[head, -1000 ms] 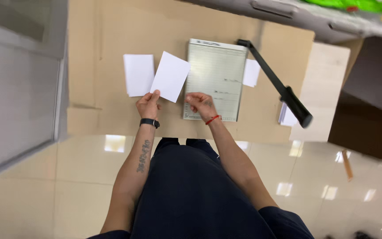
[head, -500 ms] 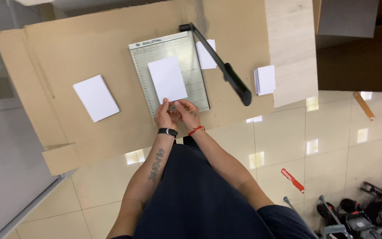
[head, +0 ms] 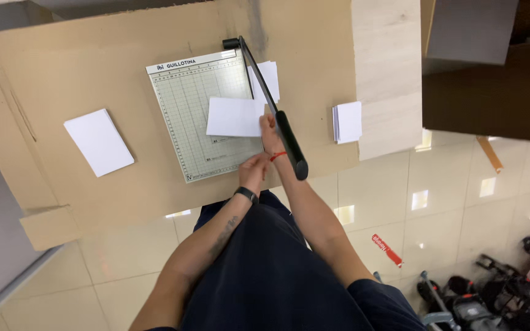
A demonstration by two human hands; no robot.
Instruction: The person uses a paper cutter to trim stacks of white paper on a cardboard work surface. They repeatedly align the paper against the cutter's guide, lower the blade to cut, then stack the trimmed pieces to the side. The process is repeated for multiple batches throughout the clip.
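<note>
One head-worn camera looks steeply down from above the person's own torso. It faces the cardboard-covered surface (head: pixel 62 67) at arm's length, with tiled floor (head: pixel 461 202) below.

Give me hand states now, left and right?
Left hand: at the near edge of the paper cutter, grip unclear.
Right hand: on the white sheet beside the blade arm, holding nothing visible.

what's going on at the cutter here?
A person stands over a guillotine paper cutter on a cardboard-covered table. The right hand rests on a white sheet lying on the cutter's grid, beside the raised black blade arm. The left hand sits at the cutter's near edge. A stack of white paper lies to the left, a smaller stack to the right, and another white sheet past the blade.
</note>
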